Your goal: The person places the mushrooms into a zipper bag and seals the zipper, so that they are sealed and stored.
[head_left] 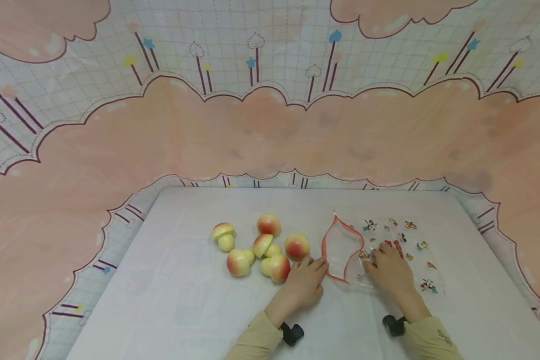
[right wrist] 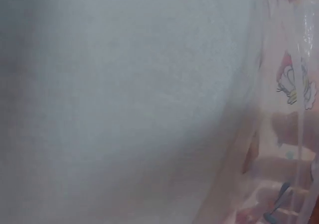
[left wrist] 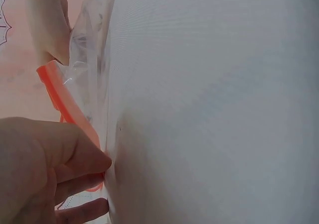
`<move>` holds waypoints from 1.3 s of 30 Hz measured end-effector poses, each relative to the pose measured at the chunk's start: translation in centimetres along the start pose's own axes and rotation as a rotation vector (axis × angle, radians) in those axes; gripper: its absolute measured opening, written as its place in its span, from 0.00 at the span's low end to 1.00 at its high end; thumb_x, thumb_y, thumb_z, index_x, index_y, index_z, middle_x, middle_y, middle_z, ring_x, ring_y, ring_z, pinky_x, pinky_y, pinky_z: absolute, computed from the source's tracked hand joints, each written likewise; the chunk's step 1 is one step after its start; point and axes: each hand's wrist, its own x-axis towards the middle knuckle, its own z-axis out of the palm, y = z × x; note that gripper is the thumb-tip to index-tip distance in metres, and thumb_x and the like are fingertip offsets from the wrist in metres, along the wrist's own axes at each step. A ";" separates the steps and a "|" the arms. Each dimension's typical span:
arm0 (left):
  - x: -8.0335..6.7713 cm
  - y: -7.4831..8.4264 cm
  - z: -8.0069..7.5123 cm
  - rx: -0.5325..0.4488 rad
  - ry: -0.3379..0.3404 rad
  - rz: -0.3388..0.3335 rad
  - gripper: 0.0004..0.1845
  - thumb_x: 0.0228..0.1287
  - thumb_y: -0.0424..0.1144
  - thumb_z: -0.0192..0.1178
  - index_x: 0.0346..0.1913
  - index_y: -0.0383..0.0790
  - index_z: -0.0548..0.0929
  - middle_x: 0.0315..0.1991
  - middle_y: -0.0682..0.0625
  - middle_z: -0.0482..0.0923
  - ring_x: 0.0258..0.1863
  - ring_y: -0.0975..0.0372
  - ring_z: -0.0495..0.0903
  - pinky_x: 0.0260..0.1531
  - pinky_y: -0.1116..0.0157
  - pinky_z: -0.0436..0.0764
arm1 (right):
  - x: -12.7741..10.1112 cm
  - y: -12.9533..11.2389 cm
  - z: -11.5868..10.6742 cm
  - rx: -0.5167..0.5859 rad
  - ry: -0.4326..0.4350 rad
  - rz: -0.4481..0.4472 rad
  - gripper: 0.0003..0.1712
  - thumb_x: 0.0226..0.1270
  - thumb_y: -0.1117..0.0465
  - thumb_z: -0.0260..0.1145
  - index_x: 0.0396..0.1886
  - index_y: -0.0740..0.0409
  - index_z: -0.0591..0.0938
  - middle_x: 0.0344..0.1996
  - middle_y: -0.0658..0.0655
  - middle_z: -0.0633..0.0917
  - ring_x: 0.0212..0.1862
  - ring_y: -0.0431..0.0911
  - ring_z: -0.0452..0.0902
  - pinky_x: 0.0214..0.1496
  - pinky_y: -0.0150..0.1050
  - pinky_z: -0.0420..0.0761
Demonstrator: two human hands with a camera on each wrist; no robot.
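The left hand (head_left: 305, 284) is laid on the tabletop (head_left: 171, 300) near its front edge, and the red zip rim of the clear bag (head_left: 389, 250) is pinched between its thumb and fingers (left wrist: 75, 157), as is seen in the left wrist view. The right hand (head_left: 389, 272) is rested flat on the printed bag, fingers fairly straight, and the film is pressed down by it. The bag is spread toward the right edge of the tabletop, its mouth (head_left: 340, 246) held agape between the two hands. Just left of the left hand, a cluster of toy mushrooms (head_left: 258, 248) with red-and-yellow caps is grouped about the middle of the tabletop; the nearest one is almost touched by the fingers.
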 end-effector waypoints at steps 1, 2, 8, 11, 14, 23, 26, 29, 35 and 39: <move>0.0 0.0 0.0 -0.002 -0.001 0.000 0.27 0.60 0.39 0.56 0.65 0.46 0.73 0.67 0.55 0.71 0.61 0.60 0.69 0.59 0.59 0.69 | 0.0 0.0 0.0 -0.011 0.011 -0.006 0.21 0.63 0.53 0.63 0.43 0.69 0.82 0.47 0.72 0.77 0.50 0.66 0.72 0.47 0.58 0.75; 0.0 0.0 0.0 -0.005 -0.002 0.001 0.27 0.60 0.39 0.56 0.65 0.46 0.73 0.67 0.55 0.71 0.61 0.60 0.69 0.58 0.59 0.69 | 0.0 -0.1 -0.1 -0.022 0.022 -0.014 0.19 0.61 0.54 0.65 0.40 0.68 0.83 0.42 0.69 0.77 0.45 0.62 0.73 0.42 0.54 0.75; 0.1 0.0 0.1 -0.009 -0.016 -0.001 0.27 0.61 0.39 0.56 0.66 0.47 0.73 0.68 0.55 0.70 0.62 0.60 0.68 0.59 0.58 0.69 | 0.1 -0.1 -0.5 -0.013 -0.032 0.031 0.19 0.65 0.52 0.60 0.34 0.67 0.83 0.32 0.61 0.75 0.33 0.53 0.72 0.27 0.45 0.71; 0.1 0.0 0.2 -0.007 -0.015 -0.007 0.27 0.61 0.40 0.56 0.66 0.48 0.73 0.67 0.56 0.70 0.62 0.60 0.68 0.59 0.58 0.69 | 0.2 -0.1 -0.8 -0.006 -0.058 0.075 0.27 0.71 0.48 0.52 0.41 0.70 0.82 0.35 0.65 0.79 0.37 0.59 0.77 0.29 0.51 0.76; 0.1 -0.1 0.2 0.001 -0.013 -0.012 0.27 0.61 0.40 0.56 0.65 0.48 0.73 0.67 0.56 0.70 0.61 0.60 0.69 0.59 0.58 0.70 | 0.5 -0.3 -1.1 0.034 -0.071 0.108 0.32 0.74 0.42 0.46 0.45 0.70 0.77 0.34 0.66 0.81 0.33 0.58 0.78 0.26 0.48 0.75; 0.3 0.2 0.2 0.027 0.000 -0.012 0.25 0.62 0.41 0.56 0.64 0.49 0.74 0.66 0.56 0.72 0.59 0.60 0.69 0.52 0.60 0.71 | 2.2 -1.9 -1.3 0.081 -0.186 0.250 0.49 0.71 0.31 0.31 0.63 0.75 0.60 0.38 0.76 0.81 0.30 0.61 0.79 0.25 0.48 0.73; 0.4 0.3 0.2 0.042 0.014 -0.012 0.24 0.62 0.41 0.57 0.63 0.49 0.75 0.65 0.57 0.72 0.57 0.60 0.69 0.50 0.61 0.71 | 2.5 -2.3 -1.3 0.069 -0.167 0.241 0.41 0.73 0.38 0.38 0.56 0.76 0.66 0.36 0.75 0.81 0.31 0.62 0.78 0.26 0.49 0.73; 0.4 0.3 0.2 0.054 0.034 -0.008 0.23 0.61 0.42 0.57 0.61 0.49 0.76 0.63 0.57 0.73 0.56 0.60 0.69 0.47 0.62 0.71 | 2.6 -2.7 -1.2 0.049 -0.132 0.208 0.30 0.71 0.46 0.46 0.46 0.73 0.72 0.30 0.70 0.80 0.26 0.57 0.75 0.23 0.47 0.71; 0.5 0.3 0.3 0.063 0.043 -0.010 0.23 0.60 0.42 0.59 0.61 0.50 0.77 0.63 0.57 0.74 0.55 0.61 0.70 0.44 0.63 0.70 | 2.7 -3.3 -0.8 -0.004 0.025 0.081 0.15 0.63 0.54 0.58 0.26 0.61 0.77 0.26 0.60 0.78 0.28 0.54 0.72 0.24 0.44 0.69; 0.6 0.2 0.5 0.064 0.028 -0.018 0.23 0.62 0.42 0.58 0.62 0.50 0.76 0.67 0.58 0.71 0.56 0.61 0.69 0.44 0.63 0.70 | 2.7 -3.8 -0.7 0.091 0.072 0.022 0.10 0.61 0.58 0.60 0.24 0.59 0.78 0.23 0.56 0.78 0.26 0.48 0.69 0.23 0.39 0.66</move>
